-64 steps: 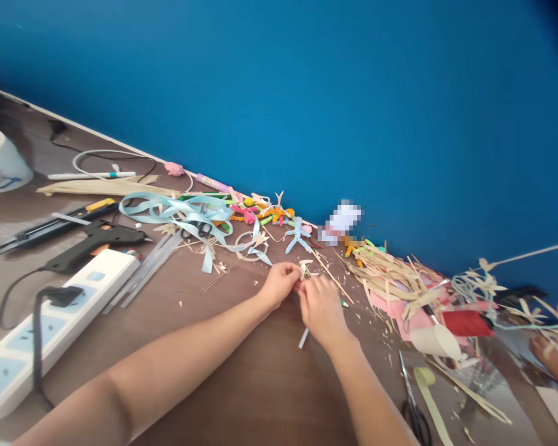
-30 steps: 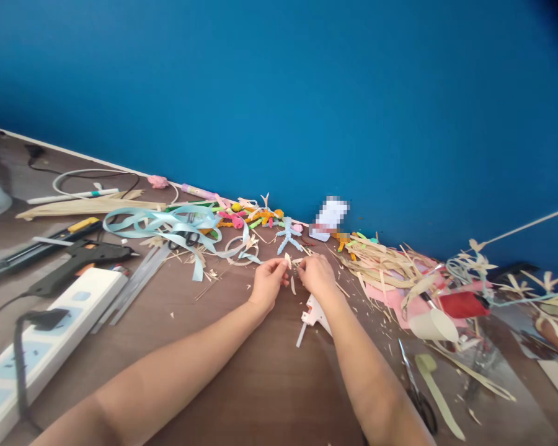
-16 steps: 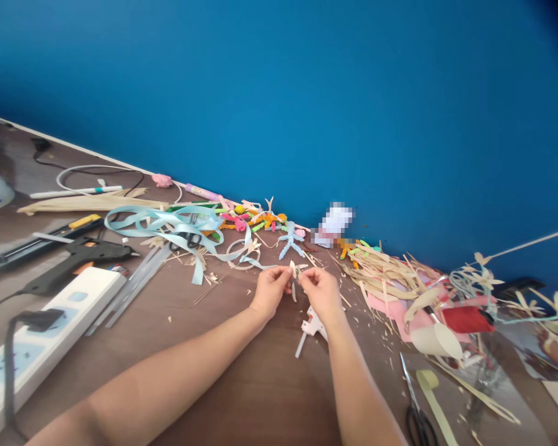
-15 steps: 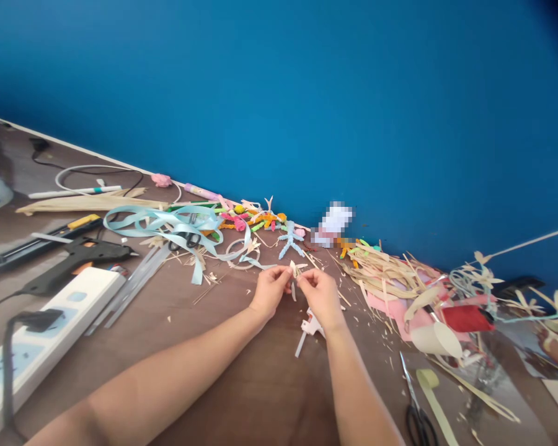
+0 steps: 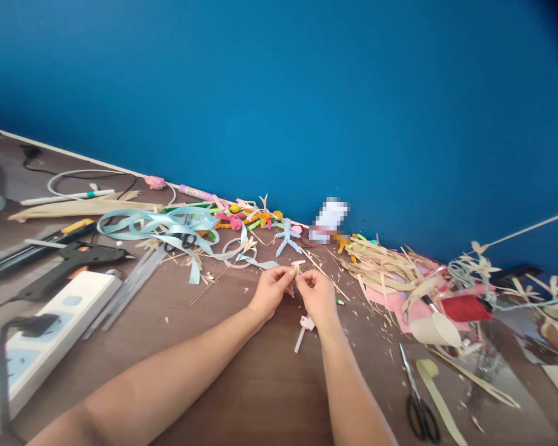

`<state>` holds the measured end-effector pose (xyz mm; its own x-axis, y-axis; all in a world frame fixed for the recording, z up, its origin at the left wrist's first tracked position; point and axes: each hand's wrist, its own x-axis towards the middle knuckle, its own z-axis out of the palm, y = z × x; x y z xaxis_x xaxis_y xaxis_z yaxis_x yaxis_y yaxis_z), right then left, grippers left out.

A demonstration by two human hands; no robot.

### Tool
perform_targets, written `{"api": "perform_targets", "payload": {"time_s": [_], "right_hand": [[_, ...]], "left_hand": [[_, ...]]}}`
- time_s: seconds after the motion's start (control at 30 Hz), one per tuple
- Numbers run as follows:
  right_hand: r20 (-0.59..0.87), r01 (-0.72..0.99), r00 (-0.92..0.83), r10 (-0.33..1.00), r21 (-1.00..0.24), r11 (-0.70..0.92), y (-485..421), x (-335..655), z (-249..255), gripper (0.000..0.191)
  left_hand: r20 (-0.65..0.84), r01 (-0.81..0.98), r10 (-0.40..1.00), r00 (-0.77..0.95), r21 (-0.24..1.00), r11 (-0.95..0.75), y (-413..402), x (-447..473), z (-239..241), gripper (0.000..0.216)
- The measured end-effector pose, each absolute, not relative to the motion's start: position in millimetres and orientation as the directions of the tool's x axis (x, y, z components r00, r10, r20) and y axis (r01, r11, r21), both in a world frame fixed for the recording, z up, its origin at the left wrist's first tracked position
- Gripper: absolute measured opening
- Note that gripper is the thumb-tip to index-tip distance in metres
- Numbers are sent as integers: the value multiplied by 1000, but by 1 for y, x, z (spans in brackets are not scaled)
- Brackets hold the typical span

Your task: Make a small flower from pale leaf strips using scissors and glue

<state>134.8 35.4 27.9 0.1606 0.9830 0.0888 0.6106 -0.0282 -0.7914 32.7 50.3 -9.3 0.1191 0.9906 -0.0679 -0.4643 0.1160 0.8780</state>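
My left hand (image 5: pixel 270 291) and my right hand (image 5: pixel 318 295) meet above the brown table, thumbs and fingertips pinched together. Between them is a small pale piece of dried husk (image 5: pixel 297 269), mostly covered by the fingers. Just beyond the fingertips another cream-coloured sliver shows. Below my right hand lies a small pale pink glue gun (image 5: pixel 307 323), partly hidden by the wrist, with a translucent glue stick (image 5: pixel 299 342) jutting from it. Close to the right wrist is a green-tipped pen (image 5: pixel 340 301).
On the left are a white power strip (image 5: pixel 51 347), a black glue gun (image 5: pixel 67 266) and light blue ribbon (image 5: pixel 153 224). To the right lie husk strips (image 5: pixel 381 263), a white cup (image 5: pixel 439 332), scissors (image 5: pixel 417 399) and ribbon (image 5: pixel 439 396). A blue wall (image 5: pixel 279 111) rises behind.
Both hands keep their pinch, with fingers slightly shifted. The husk tip that stuck up and the strip hanging below are now less visible. The view has moved a little.
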Motion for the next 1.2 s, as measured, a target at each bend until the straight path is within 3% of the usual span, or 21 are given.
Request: {"api": "perform_targets", "payload": {"time_s": [0.43, 0.6, 0.87, 1.2], "right_hand": [[79, 601, 176, 981, -798, -43, 32, 136, 27, 16], [60, 583, 132, 989, -812, -29, 29, 138, 28, 13], [101, 586, 149, 984, -811, -5, 26, 145, 45, 16], [50, 492, 195, 980, -869, -54, 25, 144, 48, 13]], "left_hand": [[-121, -545, 970, 213, 809, 221, 51, 32, -10, 22], [-118, -520, 969, 218, 826, 217, 51, 32, -10, 23], [11, -391, 961, 275, 915, 102, 47, 33, -10, 25], [-34, -428, 941, 336, 885, 185, 41, 34, -5, 25]]}}
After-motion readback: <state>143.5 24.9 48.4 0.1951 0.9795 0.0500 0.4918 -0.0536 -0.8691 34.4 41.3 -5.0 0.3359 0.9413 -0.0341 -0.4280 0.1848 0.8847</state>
